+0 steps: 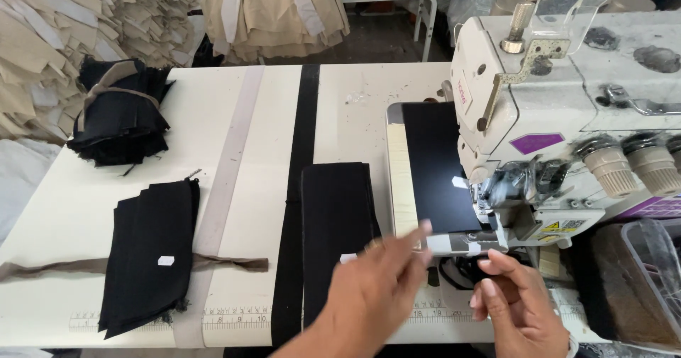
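My left hand (372, 294) hovers over the lower end of a black fabric stack (333, 216), fingers spread and blurred, holding nothing. My right hand (514, 305) sits just below the presser foot area (489, 202) of a white sewing machine (567, 110), fingers loosely curled near dark thread or fabric; whether it pinches anything is hidden. A black fabric piece (436, 166) lies flat on the machine bed under the needle.
On the white table (355, 96), another stack of black pieces (149, 252) lies over a tan strip at left. A tied black bundle (120, 110) sits at the far left, with beige fabric piles (50, 39) behind. A clear bin (652, 273) stands at right.
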